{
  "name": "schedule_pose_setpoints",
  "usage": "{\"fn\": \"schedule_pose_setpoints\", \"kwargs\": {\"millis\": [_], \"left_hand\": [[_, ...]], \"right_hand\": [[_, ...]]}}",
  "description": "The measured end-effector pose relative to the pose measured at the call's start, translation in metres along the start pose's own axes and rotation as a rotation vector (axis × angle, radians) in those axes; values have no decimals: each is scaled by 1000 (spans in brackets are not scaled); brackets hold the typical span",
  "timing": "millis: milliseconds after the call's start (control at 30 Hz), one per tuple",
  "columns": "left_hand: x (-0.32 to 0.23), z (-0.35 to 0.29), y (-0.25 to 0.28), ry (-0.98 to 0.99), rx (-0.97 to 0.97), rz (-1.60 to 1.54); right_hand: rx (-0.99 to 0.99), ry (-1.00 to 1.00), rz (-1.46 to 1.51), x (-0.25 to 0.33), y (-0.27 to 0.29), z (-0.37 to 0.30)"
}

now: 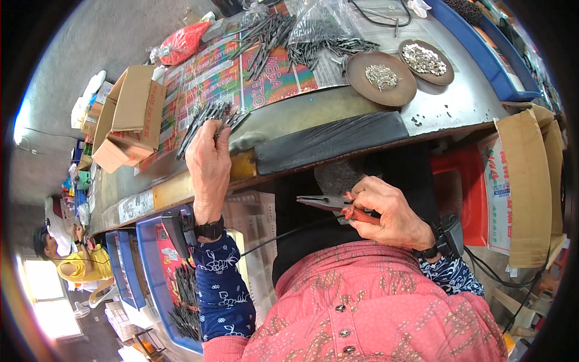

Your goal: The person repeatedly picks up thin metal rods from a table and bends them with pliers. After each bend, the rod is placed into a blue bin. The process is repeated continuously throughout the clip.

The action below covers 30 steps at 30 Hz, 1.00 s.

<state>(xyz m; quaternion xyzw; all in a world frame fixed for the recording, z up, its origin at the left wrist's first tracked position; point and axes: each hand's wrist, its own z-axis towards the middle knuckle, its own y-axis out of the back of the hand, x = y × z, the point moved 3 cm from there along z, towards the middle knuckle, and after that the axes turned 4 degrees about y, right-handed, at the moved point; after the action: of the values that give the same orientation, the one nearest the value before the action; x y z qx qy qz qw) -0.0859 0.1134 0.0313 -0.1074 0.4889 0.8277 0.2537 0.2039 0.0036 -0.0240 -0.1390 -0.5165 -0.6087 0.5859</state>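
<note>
My left hand point(208, 161) reaches to a small pile of slim black pieces point(208, 114) near the table's front edge. Its thumb and fingers are drawn together at the pile; whatever they pinch is hidden from view. In my right hand point(386, 211), over my lap, is a pair of needle-nose pliers point(322, 201) with red handles. The pliers' jaws point left, toward my left hand, and look slightly parted with nothing visible between them. A black strip point(332, 140) covers part of the table edge in front of me.
Brown dishes point(403, 96) of small metal parts stand at the back right. More black pieces point(265, 45) lie on printed sheets beside a clear bag point(325, 21). Cardboard boxes flank me, left point(129, 108) and right point(525, 187). A blue crate point(154, 241) sits below left. Farther left sits another person point(84, 262).
</note>
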Motion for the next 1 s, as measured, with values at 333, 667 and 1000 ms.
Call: {"fn": "schedule_pose_setpoints", "kwargs": {"millis": [333,667,1000], "left_hand": [[1,9,-11,-102,26,169],[8,15,-19,-103,0,208],[8,21,-25,-76,20,312]], "right_hand": [[15,-23,19,-9,-5,2],[23,-41,20,-13,-6,2],[21,-22,-1,-9,-3,1]]}}
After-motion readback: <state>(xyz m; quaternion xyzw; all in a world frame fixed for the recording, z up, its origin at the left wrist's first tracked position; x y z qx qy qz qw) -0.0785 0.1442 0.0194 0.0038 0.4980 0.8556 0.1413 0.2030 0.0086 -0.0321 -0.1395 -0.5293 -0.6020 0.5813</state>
